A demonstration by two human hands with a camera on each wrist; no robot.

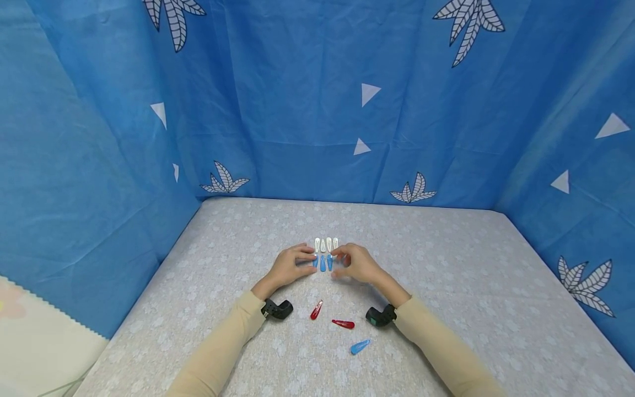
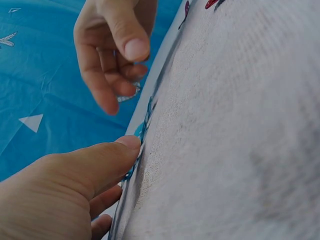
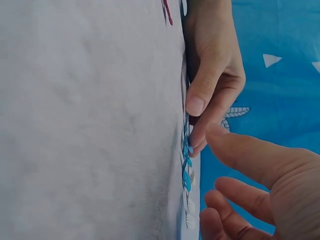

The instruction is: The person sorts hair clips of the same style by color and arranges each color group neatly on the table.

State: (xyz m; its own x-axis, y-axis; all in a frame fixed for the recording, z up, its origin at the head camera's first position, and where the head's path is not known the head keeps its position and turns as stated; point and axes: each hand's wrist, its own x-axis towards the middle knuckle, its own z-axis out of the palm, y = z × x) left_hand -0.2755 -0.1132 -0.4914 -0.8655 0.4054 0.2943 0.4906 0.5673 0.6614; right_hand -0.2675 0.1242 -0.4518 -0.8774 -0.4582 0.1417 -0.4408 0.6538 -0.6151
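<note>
A row of three blue snap hair clips (image 1: 323, 263) lies on the patterned tablecloth, just in front of a row of several whitish snap hair clips (image 1: 323, 245). My left hand (image 1: 292, 264) is at the leftmost blue hair clip (image 1: 315, 261), pinching it lengthwise with the thumb near one end and the fingertips near the other. Beside the rightmost blue clip (image 1: 329, 262) is my right hand (image 1: 358, 263), its thumb and fingers spread apart. Nothing sits between those fingers in the right wrist view, where the right thumb (image 3: 250, 155) hovers off the cloth.
Nearer my body lie two red hair clips, one slanted (image 1: 316, 310) and one almost sideways (image 1: 343, 324). A loose blue hair clip (image 1: 360, 346) rests closer still, toward the right. Blue curtains (image 1: 317, 110) enclose the table at the back and both sides.
</note>
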